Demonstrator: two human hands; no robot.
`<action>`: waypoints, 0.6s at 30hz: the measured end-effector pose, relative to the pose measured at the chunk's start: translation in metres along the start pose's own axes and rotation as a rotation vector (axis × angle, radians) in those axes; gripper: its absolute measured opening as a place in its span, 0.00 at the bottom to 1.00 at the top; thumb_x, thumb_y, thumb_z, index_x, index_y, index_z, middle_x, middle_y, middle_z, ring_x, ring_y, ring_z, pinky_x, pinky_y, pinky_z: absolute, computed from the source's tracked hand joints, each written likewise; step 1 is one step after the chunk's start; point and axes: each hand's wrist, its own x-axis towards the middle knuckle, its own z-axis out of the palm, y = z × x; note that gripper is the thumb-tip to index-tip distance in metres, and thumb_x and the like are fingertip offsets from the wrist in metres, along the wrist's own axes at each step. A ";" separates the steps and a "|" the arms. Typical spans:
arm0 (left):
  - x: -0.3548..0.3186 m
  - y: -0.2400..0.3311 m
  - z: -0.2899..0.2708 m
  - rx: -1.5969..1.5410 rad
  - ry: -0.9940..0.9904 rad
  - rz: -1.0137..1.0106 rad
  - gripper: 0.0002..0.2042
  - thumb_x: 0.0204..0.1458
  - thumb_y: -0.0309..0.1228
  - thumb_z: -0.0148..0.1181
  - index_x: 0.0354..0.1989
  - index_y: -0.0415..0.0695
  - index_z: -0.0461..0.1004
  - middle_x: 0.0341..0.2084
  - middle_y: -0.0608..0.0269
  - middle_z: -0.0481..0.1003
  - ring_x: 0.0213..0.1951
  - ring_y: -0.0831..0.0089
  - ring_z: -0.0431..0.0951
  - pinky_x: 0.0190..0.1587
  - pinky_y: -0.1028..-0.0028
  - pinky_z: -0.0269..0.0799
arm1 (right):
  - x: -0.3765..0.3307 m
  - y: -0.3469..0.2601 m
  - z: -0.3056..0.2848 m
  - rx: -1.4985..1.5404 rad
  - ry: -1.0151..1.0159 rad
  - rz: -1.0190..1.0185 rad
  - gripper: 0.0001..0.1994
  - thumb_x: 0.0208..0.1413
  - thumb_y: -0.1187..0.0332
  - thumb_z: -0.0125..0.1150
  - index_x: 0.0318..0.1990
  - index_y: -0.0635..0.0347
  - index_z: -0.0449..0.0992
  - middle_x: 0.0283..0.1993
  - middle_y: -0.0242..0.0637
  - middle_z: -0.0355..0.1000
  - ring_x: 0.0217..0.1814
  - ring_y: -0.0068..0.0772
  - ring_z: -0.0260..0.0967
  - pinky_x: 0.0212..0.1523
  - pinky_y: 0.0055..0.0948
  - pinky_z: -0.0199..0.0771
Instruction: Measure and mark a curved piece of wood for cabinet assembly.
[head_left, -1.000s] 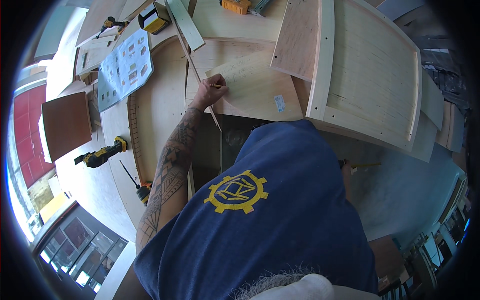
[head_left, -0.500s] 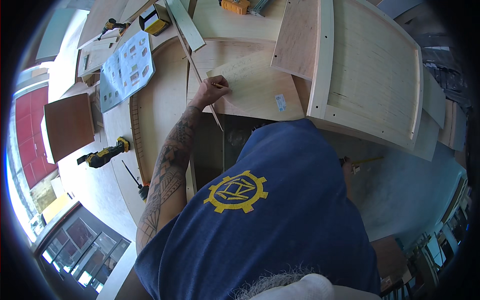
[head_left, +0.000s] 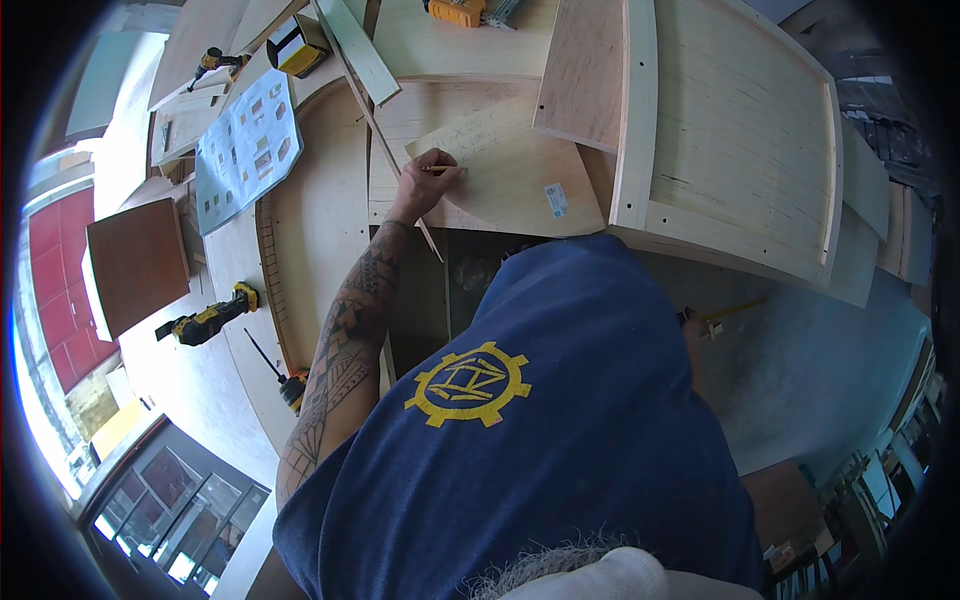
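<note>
My left hand (head_left: 428, 182) is closed round a pencil (head_left: 440, 168), its tip on a pale plywood panel (head_left: 510, 165) with curved edges. Faint handwriting runs across the panel's upper part, and a small white and blue label (head_left: 556, 200) is stuck near its right end. A thin wooden strip (head_left: 378, 125) slants under my left wrist. At my right side, partly hidden by my blue shirt, my right hand (head_left: 694, 338) is closed on what looks like a tape measure, its yellow blade (head_left: 738, 310) sticking out to the right.
A framed wooden panel (head_left: 745, 130) stands to the right. Leftward lie a printed picture sheet (head_left: 250, 150), a yellow-black cordless power tool (head_left: 210, 318), a screwdriver-like tool (head_left: 292, 388) and a drill (head_left: 215, 65). An orange tool (head_left: 458, 12) lies at the far edge.
My left hand has shifted slightly on the panel, still with the pencil in it. The whole view has moved a little; my right hand stays at my side.
</note>
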 end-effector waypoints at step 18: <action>0.017 0.006 0.016 0.146 -0.034 0.107 0.04 0.50 0.26 0.62 0.30 0.40 0.74 0.21 0.66 0.75 0.25 0.80 0.73 0.31 0.75 0.71 | -0.007 0.009 -0.001 -0.010 -0.008 0.009 0.13 0.67 0.57 0.49 0.46 0.58 0.63 0.31 0.40 0.65 0.33 0.42 0.66 0.36 0.48 0.73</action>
